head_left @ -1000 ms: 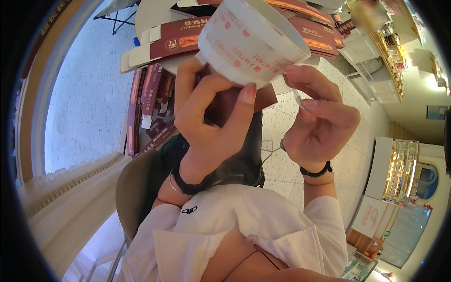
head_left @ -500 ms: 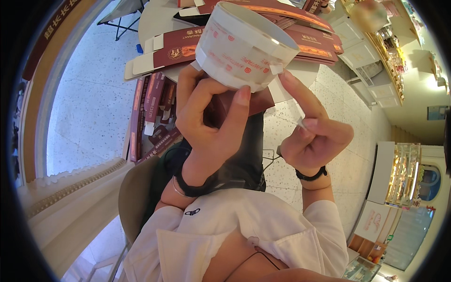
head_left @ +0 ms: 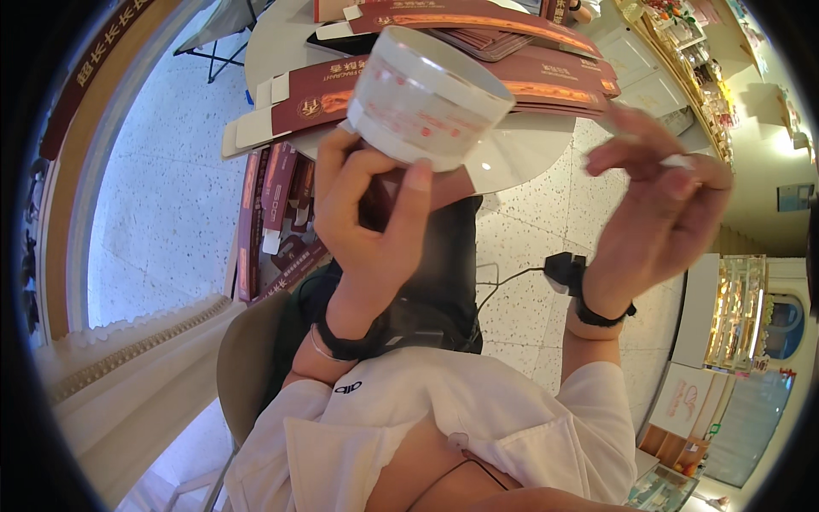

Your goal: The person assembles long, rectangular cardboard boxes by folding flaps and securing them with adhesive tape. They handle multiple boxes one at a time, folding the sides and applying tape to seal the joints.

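Observation:
My left hand (head_left: 371,213) is closed around the lower edge of a wide roll of white tape (head_left: 426,119) with red print, holding it tilted above my lap. Off to the right, my right hand (head_left: 657,209) is raised and somewhat blurred. Its thumb and a finger pinch a small white piece of tape (head_left: 678,160), while the other fingers extend. Just below the roll, partly hidden by my left hand, is a dark red carton (head_left: 450,188). Flat dark red cartons (head_left: 324,94) with printed fronts lie on the white table beyond the roll.
The round white table (head_left: 529,149) curves in front of me. On the floor side to the left stands a box of dark red packages (head_left: 277,213). A beige chair (head_left: 243,350) is under me, and a black cable (head_left: 512,277) hangs near my right wrist. Shelves and a display case (head_left: 735,316) line the right.
My right hand has moved away from the roll, up and to the right, with a small white piece of tape in its fingers. The roll has shifted slightly left and down.

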Tool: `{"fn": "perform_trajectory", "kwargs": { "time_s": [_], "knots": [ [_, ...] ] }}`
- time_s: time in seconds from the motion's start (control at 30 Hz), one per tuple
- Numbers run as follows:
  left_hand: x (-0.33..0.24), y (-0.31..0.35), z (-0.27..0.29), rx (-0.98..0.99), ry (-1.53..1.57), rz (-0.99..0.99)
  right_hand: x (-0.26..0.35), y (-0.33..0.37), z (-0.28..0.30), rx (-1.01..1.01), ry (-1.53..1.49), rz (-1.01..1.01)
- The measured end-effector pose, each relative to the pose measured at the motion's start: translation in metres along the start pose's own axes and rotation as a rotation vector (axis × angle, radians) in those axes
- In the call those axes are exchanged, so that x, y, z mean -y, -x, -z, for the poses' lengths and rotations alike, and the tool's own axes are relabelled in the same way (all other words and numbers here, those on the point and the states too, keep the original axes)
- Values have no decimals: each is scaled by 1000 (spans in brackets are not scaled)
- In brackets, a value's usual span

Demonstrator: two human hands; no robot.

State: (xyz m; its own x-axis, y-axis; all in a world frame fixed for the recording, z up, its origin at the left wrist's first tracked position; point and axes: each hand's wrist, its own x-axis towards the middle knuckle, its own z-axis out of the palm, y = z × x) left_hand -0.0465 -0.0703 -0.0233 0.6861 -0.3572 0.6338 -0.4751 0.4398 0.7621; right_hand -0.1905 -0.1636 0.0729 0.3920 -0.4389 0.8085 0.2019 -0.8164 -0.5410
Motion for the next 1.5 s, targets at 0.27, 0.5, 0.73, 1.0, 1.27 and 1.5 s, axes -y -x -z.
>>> {"fn": "perform_trajectory", "kwargs": {
  "time_s": [0.27,0.5,0.73,1.0,1.27,1.5],
  "knots": [
    [-1,1,-2,125,36,-5,-42,-2,-10,-124,175,59],
    [0,8,-1,298,188,21,-73,15,-55,-304,-462,-138],
    [3,6,31,479,608,193,-125,39,-12,-492,203,217],
    [18,-9,60,694,779,269,-208,123,-20,-43,394,30],
    [13,-71,69,989,961,593,-97,61,-34,-27,150,449],
    [-1,-81,43,1271,962,689,3,28,-34,148,52,836]
  ]
}}
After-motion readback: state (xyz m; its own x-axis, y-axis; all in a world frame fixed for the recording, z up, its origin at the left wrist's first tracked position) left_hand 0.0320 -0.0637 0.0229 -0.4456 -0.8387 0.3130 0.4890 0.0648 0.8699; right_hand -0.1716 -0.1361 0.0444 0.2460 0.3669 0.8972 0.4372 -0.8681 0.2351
